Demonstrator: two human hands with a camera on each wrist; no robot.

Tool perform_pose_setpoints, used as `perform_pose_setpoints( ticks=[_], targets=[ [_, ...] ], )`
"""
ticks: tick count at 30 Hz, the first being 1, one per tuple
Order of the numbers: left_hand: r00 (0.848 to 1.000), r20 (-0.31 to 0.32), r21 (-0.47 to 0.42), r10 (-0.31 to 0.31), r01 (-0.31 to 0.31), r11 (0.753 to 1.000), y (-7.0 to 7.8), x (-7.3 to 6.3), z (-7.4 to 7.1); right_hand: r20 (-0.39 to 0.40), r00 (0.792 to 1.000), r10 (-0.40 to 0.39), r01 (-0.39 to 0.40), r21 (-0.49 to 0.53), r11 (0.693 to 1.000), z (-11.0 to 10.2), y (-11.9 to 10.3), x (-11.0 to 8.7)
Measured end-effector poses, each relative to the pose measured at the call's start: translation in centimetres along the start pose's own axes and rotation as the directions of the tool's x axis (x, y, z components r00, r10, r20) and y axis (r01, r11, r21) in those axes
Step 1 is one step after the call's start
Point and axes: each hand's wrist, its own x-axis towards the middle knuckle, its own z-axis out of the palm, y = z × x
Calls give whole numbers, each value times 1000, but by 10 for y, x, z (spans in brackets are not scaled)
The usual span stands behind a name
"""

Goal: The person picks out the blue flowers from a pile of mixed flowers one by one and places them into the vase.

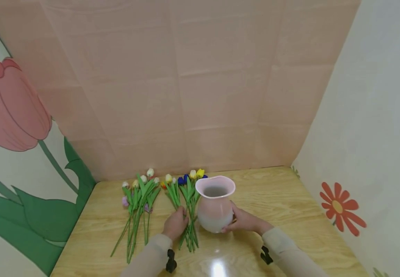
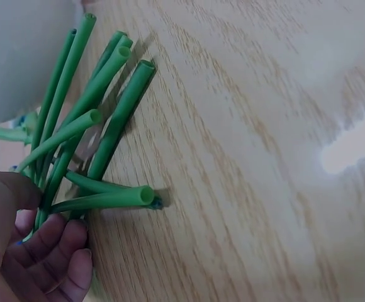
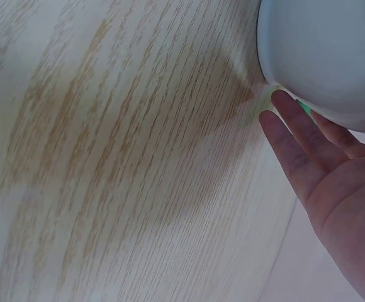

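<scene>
My left hand [image 1: 176,223] grips a few green stems of artificial tulips [image 1: 174,194] near the middle of the table. Several hollow stem ends [image 2: 123,119] stick out past its thumb and curled fingers in the left wrist view. Just to the right is a round pink-and-white vase [image 1: 215,211] with a wavy, flared rim, its mouth tipped a little toward me. Around the vase's right side, my right hand [image 1: 245,221] holds it low. In the right wrist view, some fingers [image 3: 302,135] lie under the white lower part of the vase, and two stretch out past it.
Another spread of tulips [image 1: 139,204] with white, yellow and purple heads lies on the left of the wooden table [image 1: 269,192]. Blue and yellow tulip heads [image 1: 200,173] reach behind the vase. A pink-brown sheet [image 1: 186,96] covers the back, with flower-patterned walls at both sides.
</scene>
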Motion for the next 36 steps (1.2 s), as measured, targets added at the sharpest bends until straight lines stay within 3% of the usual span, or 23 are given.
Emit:
perform_pose_setpoints(
  ticks=[6, 12, 22, 30, 36],
  targets=[
    [1000, -8, -10, -11, 11, 1000, -2, 2, 3, -3, 1000, 3, -3, 4, 1000, 1, 2, 0],
    [998, -57, -25, 16, -18, 1000, -2, -3, -1, -5, 1000, -3, 3, 8, 1000, 2, 1, -1],
    [995, -89, -60, -35, 30, 998, -3, -3, -2, -10, 1000, 4, -4, -12, 1000, 1, 1, -1],
    [978, -159, -209, -132, 97, 973, -9, 1, -2, -9, 1000, -6, 6, -10, 1000, 1, 2, 0],
    [985, -135, -198, -110, 82, 977, -17, 2, -3, -13, 1000, -2, 2, -6, 1000, 1, 1, 0]
  ],
)
